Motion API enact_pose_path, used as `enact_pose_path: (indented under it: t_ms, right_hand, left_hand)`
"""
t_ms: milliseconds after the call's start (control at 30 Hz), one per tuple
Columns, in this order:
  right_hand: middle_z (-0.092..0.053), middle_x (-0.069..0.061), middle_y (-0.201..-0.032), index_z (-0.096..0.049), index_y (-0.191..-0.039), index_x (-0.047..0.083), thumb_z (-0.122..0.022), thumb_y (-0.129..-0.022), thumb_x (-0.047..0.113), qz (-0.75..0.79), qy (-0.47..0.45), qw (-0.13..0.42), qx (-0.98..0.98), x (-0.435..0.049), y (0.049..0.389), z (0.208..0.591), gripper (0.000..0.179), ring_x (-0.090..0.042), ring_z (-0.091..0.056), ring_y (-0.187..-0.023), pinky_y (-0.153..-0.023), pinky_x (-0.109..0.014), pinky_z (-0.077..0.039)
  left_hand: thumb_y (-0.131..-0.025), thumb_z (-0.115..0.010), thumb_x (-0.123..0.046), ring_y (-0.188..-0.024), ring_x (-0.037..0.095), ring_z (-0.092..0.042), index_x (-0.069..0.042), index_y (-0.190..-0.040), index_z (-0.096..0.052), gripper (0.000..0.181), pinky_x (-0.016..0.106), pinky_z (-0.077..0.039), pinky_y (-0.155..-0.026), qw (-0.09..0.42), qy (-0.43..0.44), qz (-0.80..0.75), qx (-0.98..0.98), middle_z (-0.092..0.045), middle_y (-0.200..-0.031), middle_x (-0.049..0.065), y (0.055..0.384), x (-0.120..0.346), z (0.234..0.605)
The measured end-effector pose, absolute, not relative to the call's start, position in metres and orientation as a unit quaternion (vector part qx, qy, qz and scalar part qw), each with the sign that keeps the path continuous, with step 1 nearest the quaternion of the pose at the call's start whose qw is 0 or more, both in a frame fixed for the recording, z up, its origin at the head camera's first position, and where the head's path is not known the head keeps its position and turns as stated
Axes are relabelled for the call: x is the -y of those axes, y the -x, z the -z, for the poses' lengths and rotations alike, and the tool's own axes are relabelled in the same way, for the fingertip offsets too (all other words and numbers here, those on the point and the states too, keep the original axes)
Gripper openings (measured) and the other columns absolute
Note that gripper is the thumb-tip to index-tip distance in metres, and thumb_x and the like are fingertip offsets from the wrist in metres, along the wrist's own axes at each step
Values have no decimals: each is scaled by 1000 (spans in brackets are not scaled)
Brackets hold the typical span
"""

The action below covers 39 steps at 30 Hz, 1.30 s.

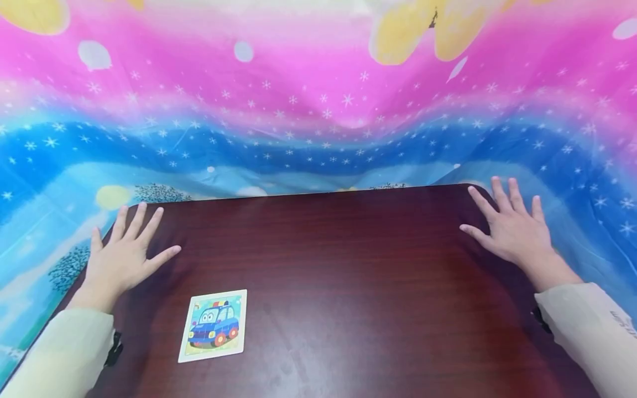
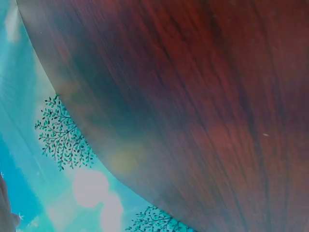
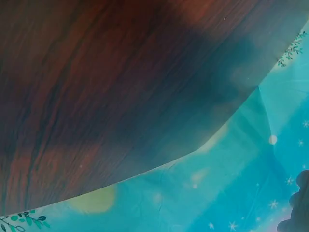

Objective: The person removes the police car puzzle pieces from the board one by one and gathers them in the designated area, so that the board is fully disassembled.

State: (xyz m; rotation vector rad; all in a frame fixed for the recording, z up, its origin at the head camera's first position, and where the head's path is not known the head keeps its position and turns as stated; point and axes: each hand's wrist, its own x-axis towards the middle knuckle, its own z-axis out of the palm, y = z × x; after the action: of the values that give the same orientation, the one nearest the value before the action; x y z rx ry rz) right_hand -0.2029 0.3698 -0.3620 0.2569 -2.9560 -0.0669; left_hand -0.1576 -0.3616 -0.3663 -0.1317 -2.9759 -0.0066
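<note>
My left hand (image 1: 121, 260) is held over the table's left side with its fingers spread, holding nothing. On the far right, my right hand (image 1: 517, 232) is likewise spread, with nothing in it. A square picture puzzle (image 1: 214, 326) with a pale border lies flat on the table, nearer to the left hand. It shows a blue cartoon car with eyes and red wheels. Neither hand touches it. In the left wrist view only a sliver of the hand (image 2: 7, 212) shows at the left edge. Dark fingertips (image 3: 300, 203) appear at the right edge of the right wrist view.
The dark reddish-brown wooden table (image 1: 348, 265) has rounded far corners. Behind it and along its sides hangs a pink and blue cloth (image 1: 308, 99) with snowflakes and yellow shapes. Light sleeves cover both forearms, and a black band shows under each cuff.
</note>
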Motion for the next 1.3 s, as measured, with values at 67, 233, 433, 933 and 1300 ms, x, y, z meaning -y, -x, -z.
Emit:
enact_pose_path:
  t_ms: [67,233,433,933,1300]
  right_hand:
    - [20,-10,-165,3,-160,35,-43,-96,66,21,-90,88,992,-367,204,362,85,-33,29,-149,-110,-75,12]
    - [19,-10,-166,1,-160,34,-44,-96,66,12,-99,90,991,-358,206,366,85,-34,26,-150,-111,-74,13]
    - [11,-13,-167,1,-160,35,-45,-95,66,3,-115,93,989,-344,207,371,85,-33,23,-152,-111,-76,9]
    - [1,-10,-169,-11,-161,30,-51,-94,63,-2,-175,82,981,-289,215,372,84,-34,9,-155,-113,-74,-6]
    - [-4,-5,-169,-14,-160,35,-56,-94,60,-5,-250,75,965,-230,223,380,82,-33,-4,-156,-117,-69,-14]
  left_hand:
    - [-92,-44,-72,-152,31,25,-31,-160,5,93,79,8,-107,82,44,2,996,12,-168,6,155,362,365]
    - [-92,-45,-71,-151,30,26,-31,-160,5,93,78,10,-107,78,42,5,996,12,-168,6,145,362,363]
    - [-93,-47,-69,-150,28,29,-30,-160,7,94,77,14,-107,74,36,7,997,15,-167,3,132,364,359]
    - [-93,-60,-53,-154,18,19,-26,-161,-4,93,62,20,-115,101,112,44,988,8,-168,-8,105,362,360]
    - [-88,-71,-47,-156,22,11,-24,-161,-15,94,78,-3,-109,60,143,91,984,-9,-169,5,88,350,369]
